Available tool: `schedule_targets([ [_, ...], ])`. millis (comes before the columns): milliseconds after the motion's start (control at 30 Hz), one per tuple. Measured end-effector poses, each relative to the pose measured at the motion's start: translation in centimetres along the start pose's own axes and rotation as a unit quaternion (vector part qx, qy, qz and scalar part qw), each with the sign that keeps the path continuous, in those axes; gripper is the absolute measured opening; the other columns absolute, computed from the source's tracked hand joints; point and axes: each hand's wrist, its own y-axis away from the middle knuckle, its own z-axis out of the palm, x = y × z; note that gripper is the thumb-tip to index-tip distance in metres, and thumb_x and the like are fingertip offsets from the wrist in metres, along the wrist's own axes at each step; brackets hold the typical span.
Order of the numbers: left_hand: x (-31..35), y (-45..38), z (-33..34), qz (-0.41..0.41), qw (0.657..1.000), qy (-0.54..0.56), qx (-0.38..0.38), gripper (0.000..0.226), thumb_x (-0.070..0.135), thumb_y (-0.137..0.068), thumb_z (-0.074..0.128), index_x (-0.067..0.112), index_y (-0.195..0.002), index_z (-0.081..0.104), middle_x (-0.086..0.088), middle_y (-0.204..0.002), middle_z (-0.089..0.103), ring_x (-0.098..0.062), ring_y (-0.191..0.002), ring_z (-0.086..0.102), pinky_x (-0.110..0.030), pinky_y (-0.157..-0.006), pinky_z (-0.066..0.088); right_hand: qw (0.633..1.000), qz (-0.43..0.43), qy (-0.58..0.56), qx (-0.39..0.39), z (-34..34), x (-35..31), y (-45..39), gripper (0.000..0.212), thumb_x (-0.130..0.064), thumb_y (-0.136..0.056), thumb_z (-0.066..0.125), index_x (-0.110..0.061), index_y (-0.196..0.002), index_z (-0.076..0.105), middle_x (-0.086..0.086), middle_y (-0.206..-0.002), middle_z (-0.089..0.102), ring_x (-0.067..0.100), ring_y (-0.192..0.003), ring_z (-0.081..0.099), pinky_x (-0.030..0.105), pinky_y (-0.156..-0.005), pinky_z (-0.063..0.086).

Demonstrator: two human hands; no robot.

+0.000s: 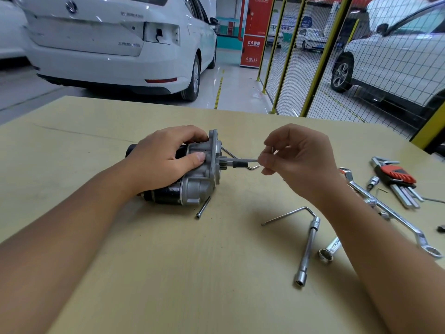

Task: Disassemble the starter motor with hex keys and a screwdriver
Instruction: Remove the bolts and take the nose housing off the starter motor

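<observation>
Centre frame, on tan fibrous tabletop (168, 273): starter motor (192, 179) lying on its side, black cyl. body, cast grey alu. nose flange facing right. Left hand (166, 157) wraps body, thumb on housing. Right hand (296, 162) pinches a thin steel hex key (243, 160), long arm level, tip at flange beside the pinion. Advice: seat key fully, keep it square to the screw, brace motor hard. Lower right: chromed socket bar (307, 251), red-holder hex key set (397, 177).

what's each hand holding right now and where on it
The left hand grips the starter motor around its body near the flange. The right hand pinches a hex key at its outer end, at the bend.
</observation>
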Motion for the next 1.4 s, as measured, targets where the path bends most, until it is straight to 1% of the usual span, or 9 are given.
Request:
schedule_targets([
  [100,0.0,0.0,0.0,0.001,1.0,0.003,0.0,0.039,0.05,-0.087,0.056,0.04,-0.124,0.061,0.031,-0.111,0.064,-0.006,-0.107,0.061,-0.046,-0.096,0.051,1.0,-0.01,0.023,-0.008,-0.1,0.1,0.0,0.029,0.013,-0.074,0.08,-0.011,-0.086,0.068,0.021,-0.075,0.069,0.032,-0.058,0.071,0.021,-0.053,0.055],
  [167,0.1,0.0,0.0,0.001,1.0,0.002,-0.001,0.04,0.05,-0.087,0.056,0.038,-0.125,0.062,0.033,-0.111,0.063,-0.006,-0.107,0.06,-0.046,-0.096,0.051,0.996,0.071,-0.057,-0.021,-0.4,0.0,-0.1,0.018,0.008,-0.079,0.079,-0.002,-0.09,0.069,0.021,-0.072,0.069,0.033,-0.058,0.072,0.027,-0.054,0.057],
  [267,0.0,-0.1,0.0,0.002,1.0,0.0,-0.003,0.038,0.05,-0.087,0.056,0.041,-0.124,0.061,0.034,-0.112,0.062,-0.005,-0.106,0.059,-0.045,-0.096,0.05,0.935,0.254,-0.239,-0.06,-0.2,-0.3,-0.3,0.023,-0.018,-0.089,0.072,0.003,-0.092,0.065,0.02,-0.071,0.067,0.029,-0.059,0.072,0.035,-0.058,0.061],
  [367,-0.1,-0.1,0.1,-0.001,1.0,0.002,-0.002,0.037,0.052,-0.087,0.056,0.045,-0.123,0.059,0.037,-0.114,0.061,-0.004,-0.107,0.059,-0.044,-0.096,0.05,0.879,0.369,-0.282,-0.108,-0.6,-0.5,-0.6,0.038,-0.036,-0.099,0.057,0.001,-0.095,0.063,0.021,-0.071,0.068,0.022,-0.055,0.07,0.031,-0.052,0.059],
  [567,-0.2,-0.1,0.2,0.0,1.0,0.001,-0.002,0.037,0.052,-0.087,0.057,0.045,-0.123,0.058,0.036,-0.114,0.061,-0.004,-0.108,0.059,-0.044,-0.096,0.05,0.833,0.408,-0.318,-0.196,-1.6,-0.6,-0.8,0.037,-0.038,-0.089,0.061,-0.006,-0.105,0.067,0.018,-0.072,0.066,0.016,-0.047,0.061,0.028,-0.044,0.054],
  [867,0.0,0.0,0.1,-0.002,1.0,0.005,-0.002,0.038,0.051,-0.086,0.057,0.043,-0.123,0.06,0.033,-0.112,0.063,-0.004,-0.107,0.059,-0.044,-0.096,0.05,0.836,0.376,-0.333,-0.222,-2.0,0.1,-0.7,0.028,-0.027,-0.085,0.065,-0.012,-0.108,0.065,0.019,-0.08,0.067,0.013,-0.048,0.053,0.028,-0.046,0.05],
  [1033,0.0,0.0,0.0,0.002,1.0,0.006,-0.004,0.036,0.051,-0.086,0.057,0.047,-0.122,0.056,0.037,-0.114,0.061,0.0,-0.105,0.057,-0.043,-0.094,0.05,0.829,0.383,-0.353,-0.205,-1.8,0.6,-0.7,0.018,-0.005,-0.078,0.067,-0.013,-0.094,0.07,0.012,-0.081,0.067,0.008,-0.048,0.05,0.024,-0.047,0.051],
  [1233,-0.1,0.0,0.0,0.001,1.0,0.004,-0.003,0.037,0.051,-0.087,0.057,0.046,-0.124,0.056,0.038,-0.113,0.06,0.001,-0.106,0.056,-0.041,-0.094,0.049,0.874,0.332,-0.284,-0.212,-1.6,1.2,-0.6,0.043,0.001,-0.077,0.072,-0.004,-0.119,0.065,0.018,-0.096,0.072,0.019,-0.056,0.062,0.035,-0.057,0.057],
  [1400,-0.1,-0.1,0.0,0.001,1.0,-0.004,-0.003,0.039,0.051,-0.087,0.057,0.044,-0.125,0.059,0.039,-0.111,0.06,0.001,-0.106,0.056,-0.04,-0.094,0.049,0.928,0.265,-0.186,-0.185,-1.2,1.2,-0.4,0.025,0.007,-0.081,0.072,-0.007,-0.102,0.067,0.016,-0.092,0.075,0.025,-0.054,0.065,0.035,-0.052,0.057],
])
